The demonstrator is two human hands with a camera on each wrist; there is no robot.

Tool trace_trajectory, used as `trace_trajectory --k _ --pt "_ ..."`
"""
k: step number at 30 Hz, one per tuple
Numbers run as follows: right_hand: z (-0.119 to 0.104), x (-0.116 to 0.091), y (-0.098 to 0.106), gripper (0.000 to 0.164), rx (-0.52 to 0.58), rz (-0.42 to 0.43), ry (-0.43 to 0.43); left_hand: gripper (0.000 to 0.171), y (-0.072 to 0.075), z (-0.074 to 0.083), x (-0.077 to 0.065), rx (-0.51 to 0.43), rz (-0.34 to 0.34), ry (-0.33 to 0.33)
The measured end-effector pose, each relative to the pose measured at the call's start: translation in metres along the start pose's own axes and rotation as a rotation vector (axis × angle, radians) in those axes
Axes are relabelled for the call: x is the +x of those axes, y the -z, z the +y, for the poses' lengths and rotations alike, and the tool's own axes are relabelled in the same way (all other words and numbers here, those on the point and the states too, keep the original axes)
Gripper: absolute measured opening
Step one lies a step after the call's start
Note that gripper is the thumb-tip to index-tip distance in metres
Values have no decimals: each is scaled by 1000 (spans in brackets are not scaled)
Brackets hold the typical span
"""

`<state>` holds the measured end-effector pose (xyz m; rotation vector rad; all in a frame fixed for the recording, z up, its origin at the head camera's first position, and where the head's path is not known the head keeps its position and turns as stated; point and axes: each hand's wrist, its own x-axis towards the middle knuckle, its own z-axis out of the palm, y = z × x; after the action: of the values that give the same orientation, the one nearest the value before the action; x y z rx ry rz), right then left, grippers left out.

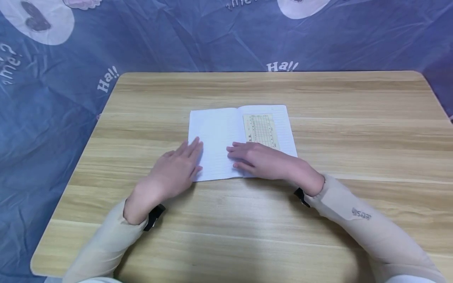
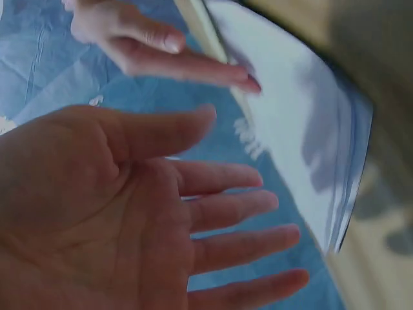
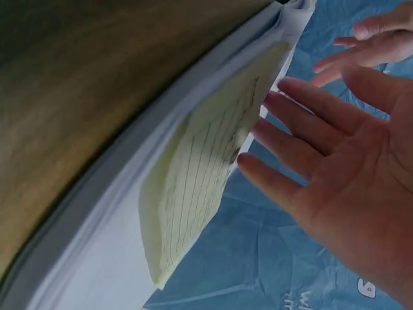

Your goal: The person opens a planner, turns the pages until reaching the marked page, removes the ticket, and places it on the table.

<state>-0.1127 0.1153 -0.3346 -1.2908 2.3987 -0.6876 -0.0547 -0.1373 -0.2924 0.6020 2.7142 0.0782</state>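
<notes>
An open notebook [image 1: 218, 124] with lined white pages lies flat on the wooden table. On its right page rests a small yellowish slip [image 1: 261, 129] printed with a grid; its lower part is hidden behind my right hand in the head view. My left hand [image 1: 173, 171] has its fingers extended over the notebook's lower left edge. Over the lower middle of the notebook is my right hand [image 1: 263, 160], fingers pointing left and loosely straight. Seen from the right wrist, the slip [image 3: 200, 174] stands slightly off the page beside my fingertips. Neither hand grips anything.
The wooden table [image 1: 354, 137] has rounded corners and extends to both sides of the notebook. A blue printed cloth [image 1: 177, 35] hangs behind it and along its left side. Black straps [image 1: 154, 217] show at both wrists below light sleeves.
</notes>
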Motion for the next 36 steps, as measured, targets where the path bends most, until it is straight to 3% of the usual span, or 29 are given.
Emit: trace_trajectory --k 4,10,17,24,28,36 --pt "-2 0 -1 43 -27 -39 -25 60 -10 7 4 4 -65 -52" --pt "-4 1 -1 44 -49 -69 -49 59 -16 8 9 6 -131 -60" --pt "-3 2 0 43 -58 -76 -48 61 -18 8 11 5 -129 -65" --pt "10 1 14 42 46 17 -33 61 -18 7 11 -1 -127 -70" --pt "27 3 32 40 80 87 -120 61 -18 7 10 -5 -129 -70" --pt "70 4 63 37 39 228 -391 63 -20 7 12 -14 -134 -64"
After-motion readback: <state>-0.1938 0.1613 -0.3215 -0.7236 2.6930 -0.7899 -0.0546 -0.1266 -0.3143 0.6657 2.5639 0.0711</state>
